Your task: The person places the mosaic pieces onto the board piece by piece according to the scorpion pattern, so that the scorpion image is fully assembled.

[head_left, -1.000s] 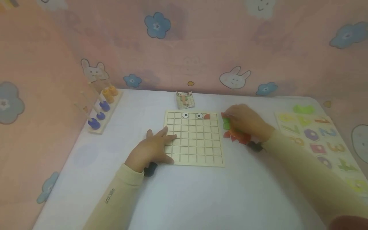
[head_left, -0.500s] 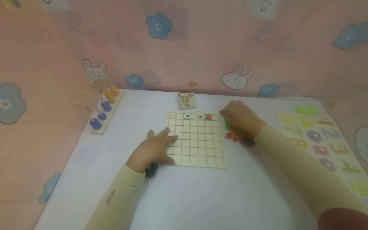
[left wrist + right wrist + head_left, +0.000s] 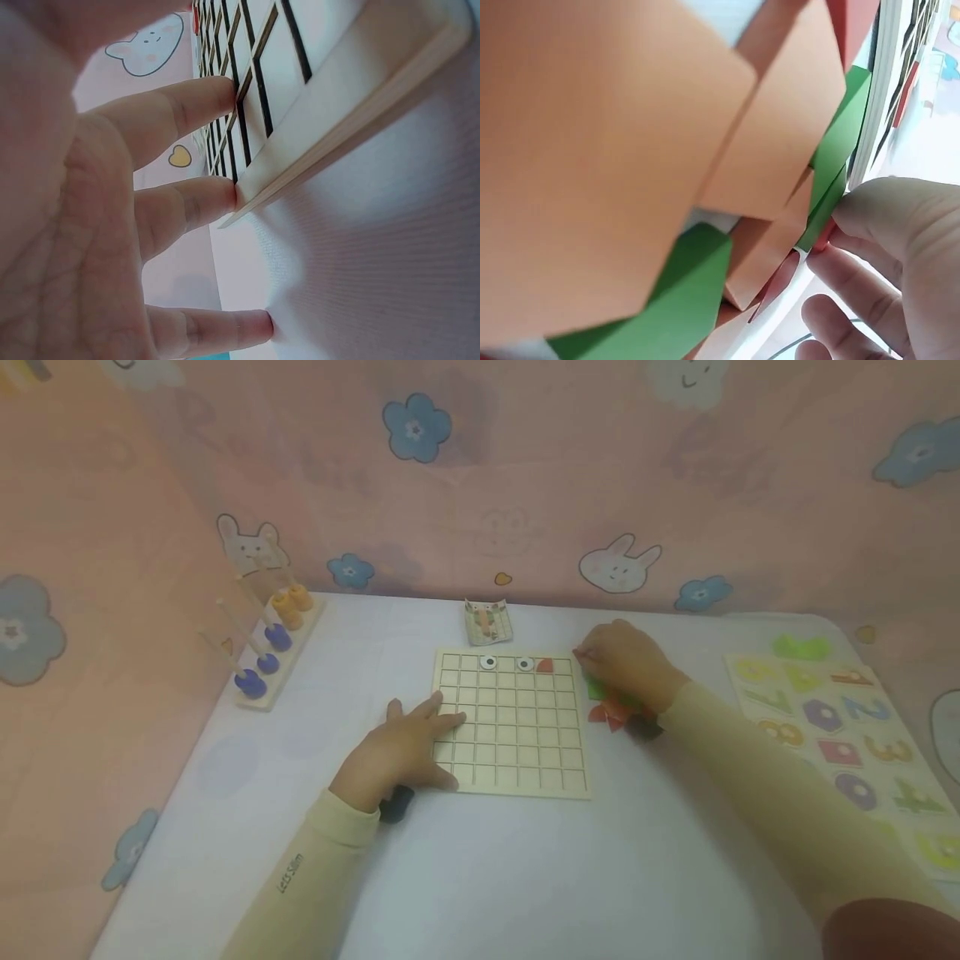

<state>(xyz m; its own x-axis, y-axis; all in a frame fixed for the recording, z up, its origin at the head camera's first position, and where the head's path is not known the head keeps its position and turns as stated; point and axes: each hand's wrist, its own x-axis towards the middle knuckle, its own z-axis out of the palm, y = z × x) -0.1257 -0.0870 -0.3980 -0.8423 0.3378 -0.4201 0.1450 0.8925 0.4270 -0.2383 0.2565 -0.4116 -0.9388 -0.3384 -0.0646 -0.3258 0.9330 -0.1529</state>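
A square wooden grid board (image 3: 517, 725) lies on the white table. Two round eye pieces (image 3: 489, 662) and a red quarter-round piece (image 3: 545, 666) sit in its far row. My left hand (image 3: 397, 747) rests with spread fingers on the board's left edge; in the left wrist view two fingertips (image 3: 217, 191) touch the board. My right hand (image 3: 630, 662) is just beyond the board's right edge, over a pile of orange, green and red pieces (image 3: 617, 712). It pinches a small red piece (image 3: 825, 235) between thumb and finger, mostly hidden by them.
A small creased picture card (image 3: 487, 623) lies behind the board. At the far left stands a peg stand (image 3: 268, 681) with blue and orange rings. A number puzzle board (image 3: 825, 727) lies at the right, with a green piece (image 3: 801, 647) beyond it.
My right hand has moved slightly up and away from the near part of the pile, the red piece at its fingertips. My left hand stays in place on the board.
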